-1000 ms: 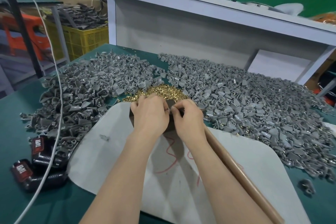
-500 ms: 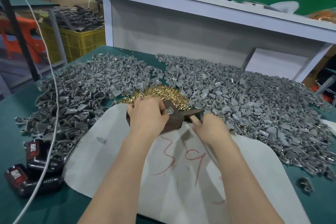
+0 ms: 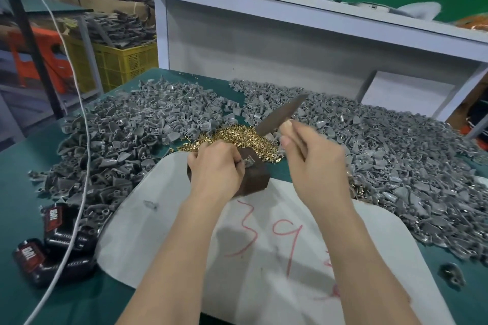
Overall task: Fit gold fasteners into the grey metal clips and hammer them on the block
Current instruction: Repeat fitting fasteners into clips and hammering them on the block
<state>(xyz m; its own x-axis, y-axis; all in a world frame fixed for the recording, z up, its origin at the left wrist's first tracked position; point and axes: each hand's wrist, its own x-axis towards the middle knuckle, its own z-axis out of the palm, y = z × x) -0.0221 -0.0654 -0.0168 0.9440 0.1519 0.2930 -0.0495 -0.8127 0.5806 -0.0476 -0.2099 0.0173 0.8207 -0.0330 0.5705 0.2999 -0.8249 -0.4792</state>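
My right hand (image 3: 314, 158) grips the raised hammer (image 3: 280, 116), its long axis slanting up and away, with the grey clip (image 3: 248, 162) below-left of it, pinched on the block (image 3: 257, 182) by my left hand (image 3: 214, 166).

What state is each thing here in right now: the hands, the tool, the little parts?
block: stands at the far edge of the white sheet.
clip: lies on top of the block.
left hand: pinches the clip.
hammer: up in the air, blurred.
right hand: grips the hammer.
gold fasteners: loose pile behind the block.
grey clips: loose heaps, left and right.
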